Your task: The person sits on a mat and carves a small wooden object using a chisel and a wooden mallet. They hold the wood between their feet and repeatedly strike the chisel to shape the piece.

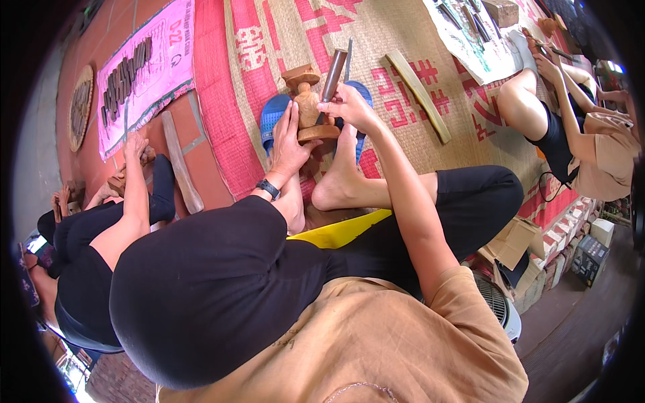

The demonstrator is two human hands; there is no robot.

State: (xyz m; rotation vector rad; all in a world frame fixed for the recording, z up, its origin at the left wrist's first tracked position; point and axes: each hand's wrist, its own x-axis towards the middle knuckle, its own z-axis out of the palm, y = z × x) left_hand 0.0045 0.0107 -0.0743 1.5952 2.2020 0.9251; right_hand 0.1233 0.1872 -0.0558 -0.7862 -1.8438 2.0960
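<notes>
A carved wooden figurine [307,106] with a wide flat hat and a round base stands upright between my feet. My left hand [289,142] is wrapped round its lower left side and base, steadying it. In my right hand [352,109] is a chisel [333,75] with a dark cylindrical handle. Its handle points up and its blade slants down toward the figurine's right side; the tip's exact contact is hard to see. My right foot [341,168] rests by the base. Blue slippers [274,113] lie on either side, and a thin grey metal strip [349,59] shows beyond the chisel.
A pale wooden bar [418,97] lies right on the patterned mat [376,33]. Left are a wooden club [180,161] and a pink cloth [161,60] with several chisels [124,77]. A white sheet [451,43] holds more tools. Co-workers sit at both sides. Something yellow [339,232] lies below my feet.
</notes>
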